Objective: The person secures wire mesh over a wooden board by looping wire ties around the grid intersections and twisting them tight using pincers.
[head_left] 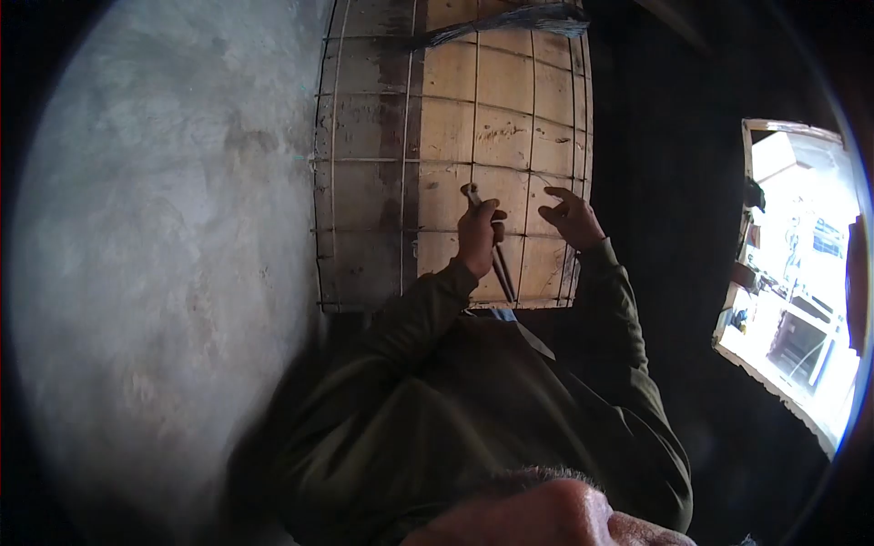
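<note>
Your left hand [478, 238] is closed around a pair of long-handled pincers [503, 271], held over the lower part of a grid of thin metal bars [364, 161]; the tool's head pokes out past your fingers toward the far side, and its two handles run back toward your body, close together, to the near edge of the panel. Your right hand [575, 223] is just to the right, above the bars near the panel's right edge, with thumb and index fingertips apart and the fingers curled toward the pincers. A fine wire [541, 176] curves from a bar crossing to near your right index fingertip; you can't tell from this view whether they touch. The grid lies across a wooden panel [446, 200], dark and stained on your left, pale and marked on your right. At its far end, a bundle of dark wire [519, 23] lies across the bars. Dark green sleeves [621, 305] cover both your arms. A mottled grey wall [164, 227] stands to your left, and a bright rough-edged opening [797, 264] is well off to your right, beyond a dark area.
</note>
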A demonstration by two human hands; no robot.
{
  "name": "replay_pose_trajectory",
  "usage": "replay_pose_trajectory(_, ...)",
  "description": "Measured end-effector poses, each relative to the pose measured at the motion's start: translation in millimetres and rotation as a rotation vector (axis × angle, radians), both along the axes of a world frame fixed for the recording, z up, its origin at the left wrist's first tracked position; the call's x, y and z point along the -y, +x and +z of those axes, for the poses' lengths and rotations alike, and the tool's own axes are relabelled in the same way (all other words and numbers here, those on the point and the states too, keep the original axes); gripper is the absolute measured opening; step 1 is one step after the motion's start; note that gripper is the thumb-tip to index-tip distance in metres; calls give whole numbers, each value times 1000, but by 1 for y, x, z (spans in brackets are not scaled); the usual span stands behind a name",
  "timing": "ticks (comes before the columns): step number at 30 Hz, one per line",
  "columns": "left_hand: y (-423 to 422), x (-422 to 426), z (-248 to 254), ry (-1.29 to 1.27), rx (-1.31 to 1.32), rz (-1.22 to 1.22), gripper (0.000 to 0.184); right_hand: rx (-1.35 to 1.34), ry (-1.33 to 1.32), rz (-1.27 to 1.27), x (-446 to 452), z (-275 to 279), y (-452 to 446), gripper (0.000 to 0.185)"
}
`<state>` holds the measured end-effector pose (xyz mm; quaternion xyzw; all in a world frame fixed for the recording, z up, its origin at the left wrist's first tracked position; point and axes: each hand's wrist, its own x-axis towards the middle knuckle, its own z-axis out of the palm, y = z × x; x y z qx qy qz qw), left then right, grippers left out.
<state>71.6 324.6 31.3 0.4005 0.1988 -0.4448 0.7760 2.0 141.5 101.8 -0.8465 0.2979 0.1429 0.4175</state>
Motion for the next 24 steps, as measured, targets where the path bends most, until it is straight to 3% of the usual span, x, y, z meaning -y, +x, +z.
replay_pose_trajectory(2, 2, -19, 21, 55, 61, 6, 26, 10, -317, 158, 11, -9, -7, 66)
replay_pose_trajectory(3, 4, -27, 31, 103, 109, 9, 26, 25, -312, 182, 12, -3, -1, 66)
replay_pose_trajectory(5, 8, -46, 43, 114, 114, 50, 26, 412, -715, 261, -1, 25, 22, 63)
replay_pose_trajectory(6, 10, -57, 50, 115, 109, 52, 26, 443, -556, 283, -10, 38, 35, 60)
replay_pose_trajectory(10, 3, -94, 79, 168, 142, 171, 28, 635, -576, 489, -22, -2, 76, 52)
replay_pose_trajectory(12, -4, -114, 88, 179, 206, 220, 29, 498, -860, 456, -22, -31, 92, 40)
replay_pose_trajectory(15, -20, -138, 101, 240, 299, 289, 25, 334, -866, 604, -4, -46, 96, 28)
replay_pose_trajectory(16, -26, -141, 111, 286, 310, 328, 24, 395, -893, 613, -2, -50, 94, 19)
replay_pose_trajectory(17, -32, -145, 112, 283, 310, 334, 24, 397, -897, 618, -1, -55, 94, 19)
replay_pose_trajectory(19, -39, -157, 109, 256, 286, 361, 24, 237, -638, 795, -5, -54, 97, 16)
replay_pose_trajectory(24, -42, -167, 90, 384, 289, 352, 21, 205, -531, 568, -17, -61, 101, 14)
